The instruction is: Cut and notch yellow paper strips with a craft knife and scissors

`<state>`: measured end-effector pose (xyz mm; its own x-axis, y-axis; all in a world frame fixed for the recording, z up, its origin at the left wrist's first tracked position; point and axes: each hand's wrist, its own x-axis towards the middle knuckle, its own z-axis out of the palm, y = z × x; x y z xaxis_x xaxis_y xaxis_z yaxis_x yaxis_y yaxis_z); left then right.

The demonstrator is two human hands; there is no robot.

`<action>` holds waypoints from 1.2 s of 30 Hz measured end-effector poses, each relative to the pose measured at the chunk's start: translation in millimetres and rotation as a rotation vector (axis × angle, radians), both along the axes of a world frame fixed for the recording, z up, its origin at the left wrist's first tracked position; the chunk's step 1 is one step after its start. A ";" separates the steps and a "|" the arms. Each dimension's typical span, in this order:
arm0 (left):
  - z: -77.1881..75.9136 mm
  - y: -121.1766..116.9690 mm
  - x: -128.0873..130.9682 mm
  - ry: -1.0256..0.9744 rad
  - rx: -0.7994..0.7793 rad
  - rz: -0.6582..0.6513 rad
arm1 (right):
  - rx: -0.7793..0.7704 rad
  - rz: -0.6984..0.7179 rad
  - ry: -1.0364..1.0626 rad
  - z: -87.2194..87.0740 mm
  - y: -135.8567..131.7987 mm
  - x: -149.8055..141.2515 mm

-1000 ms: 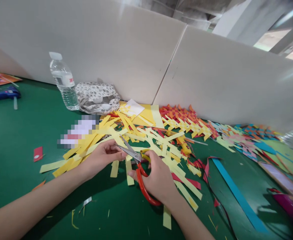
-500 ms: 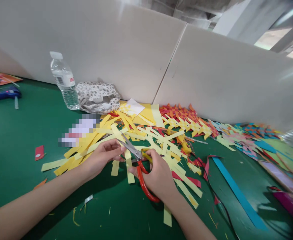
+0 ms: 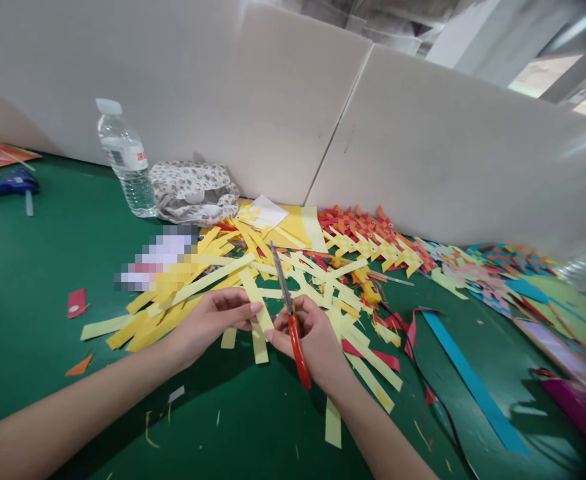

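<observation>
My left hand (image 3: pixel 225 317) pinches a pale yellow paper strip (image 3: pixel 256 298) between thumb and fingers. Red-handled scissors (image 3: pixel 295 333) are held in my right hand (image 3: pixel 313 337), their closed blades pointing up and away over the pile. The thumb tip of that hand also touches the lower end of the strip. Around and behind both hands lie many loose yellow paper strips (image 3: pixel 173 317). The fingers inside the scissor handles are partly hidden.
A water bottle (image 3: pixel 130 167) and a patterned cloth pouch (image 3: pixel 195 193) stand by the white partition (image 3: pixel 273 113). Woven paper fish (image 3: pixel 373 243) line up behind the pile. A yellow glue gun (image 3: pixel 370 291) trails a black cable. A blue strip (image 3: pixel 473 380) lies right, a blue glue gun (image 3: pixel 7 187) far left.
The scissors have swung from pointing left across the strip to pointing away, and their blades have closed. My right thumb has come up to the strip's lower end.
</observation>
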<state>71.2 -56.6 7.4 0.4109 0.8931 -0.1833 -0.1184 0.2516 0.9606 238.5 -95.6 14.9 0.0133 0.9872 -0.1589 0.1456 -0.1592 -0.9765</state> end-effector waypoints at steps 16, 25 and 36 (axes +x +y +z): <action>-4.1 13.4 -9.7 -0.077 0.084 0.274 | 0.204 -0.014 -0.950 2.4 -6.7 3.8; -7.9 12.3 -9.3 -0.146 0.074 0.227 | 0.216 -0.009 -0.887 0.7 -5.9 2.6; -5.2 10.6 -8.1 -0.245 -0.025 0.230 | 0.259 -0.024 -0.851 2.3 -6.5 2.0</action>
<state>63.1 -46.0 2.2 0.2333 0.9640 -0.1275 -0.4016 0.2149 0.8903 240.6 -102.0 17.2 0.0461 0.9887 0.1424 0.8376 0.0394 -0.5448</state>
